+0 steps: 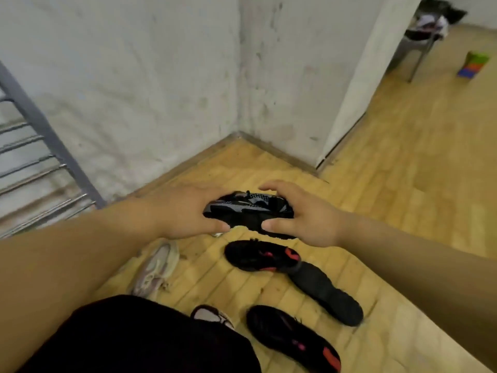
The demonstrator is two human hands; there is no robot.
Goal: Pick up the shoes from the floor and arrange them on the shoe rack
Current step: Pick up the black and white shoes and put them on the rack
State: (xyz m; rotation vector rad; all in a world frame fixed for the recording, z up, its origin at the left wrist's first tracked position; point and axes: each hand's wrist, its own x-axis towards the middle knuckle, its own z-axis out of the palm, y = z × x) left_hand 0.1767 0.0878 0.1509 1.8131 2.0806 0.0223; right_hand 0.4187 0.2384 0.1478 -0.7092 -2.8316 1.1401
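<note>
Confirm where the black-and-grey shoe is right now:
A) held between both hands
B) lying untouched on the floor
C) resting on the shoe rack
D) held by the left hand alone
A: the left hand and the right hand each have a grip on one end of the black-and-grey shoe, while the shoe rack stands off to the left.

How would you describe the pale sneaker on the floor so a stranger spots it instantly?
Start at the metal shoe rack against the white wall. On the wooden floor near its foot lies the pale sneaker. It is cream and lilac; the black shoes lie to its right.
</note>
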